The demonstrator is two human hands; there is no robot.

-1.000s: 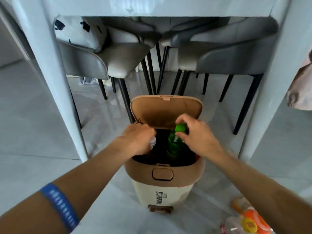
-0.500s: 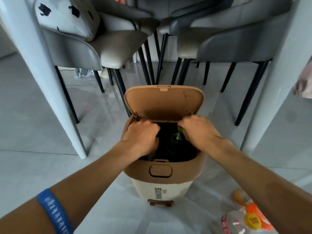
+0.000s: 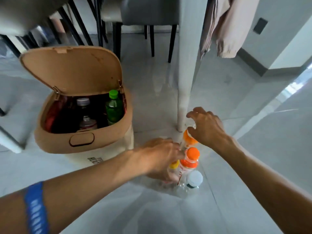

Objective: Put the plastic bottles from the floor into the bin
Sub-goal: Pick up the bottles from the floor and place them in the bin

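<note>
Both hands have left the bin [image 3: 81,142] and now reach over a cluster of bottles on the floor [image 3: 236,166], to the right of the bin. The bin lid [image 3: 70,70] stands open as before; inside, a green bottle [image 3: 114,108] and a grey-capped bottle [image 3: 83,103] stand upright, no longer held. The left hand [image 3: 160,159] covers the yellow-capped bottle [image 3: 173,166], fingers curled down; whether the grip is closed on it cannot be told. The right hand [image 3: 206,127] hovers with fingers spread above the far orange bottle [image 3: 188,138]. An orange-capped bottle [image 3: 191,159] and a white-capped bottle [image 3: 194,179] stand between the forearms.
</note>
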